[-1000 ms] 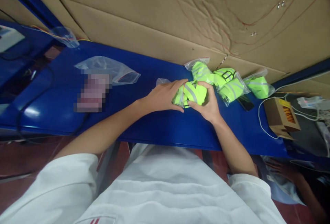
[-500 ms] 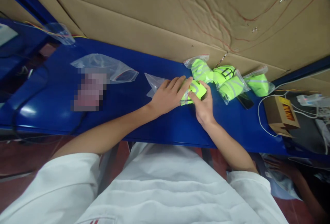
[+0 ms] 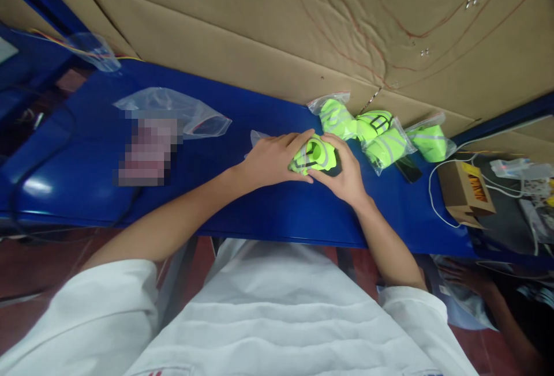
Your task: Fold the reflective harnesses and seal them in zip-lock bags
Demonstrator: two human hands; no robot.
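Note:
Between my two hands is a rolled neon-yellow reflective vest (image 3: 315, 155) with grey stripes and black edging; its coiled end faces up. My left hand (image 3: 273, 158) wraps its left side, thumb below and fingers over the top. My right hand (image 3: 346, 171) grips the right side with fingers behind and thumb in front. A bit of clear plastic bag (image 3: 258, 135) pokes out behind my left hand; how much of the vest it covers is hidden. Just beyond my right hand lie several similar vests in clear zip bags, one of them the bagged vest (image 3: 387, 150).
On the blue table (image 3: 268, 214) a clear plastic bag (image 3: 203, 119) lies to the left by a blurred-out pinkish item (image 3: 149, 151). A dark phone-like object (image 3: 408, 169), an open cardboard box (image 3: 465, 191) and white cables are at right. A cardboard wall (image 3: 242, 30) backs the table. Another person's arm (image 3: 504, 301) shows lower right.
The rolled vest has turned so its coiled end now faces up, and both hands have shifted their grip around it. Less of the clear bag shows beside my left hand.

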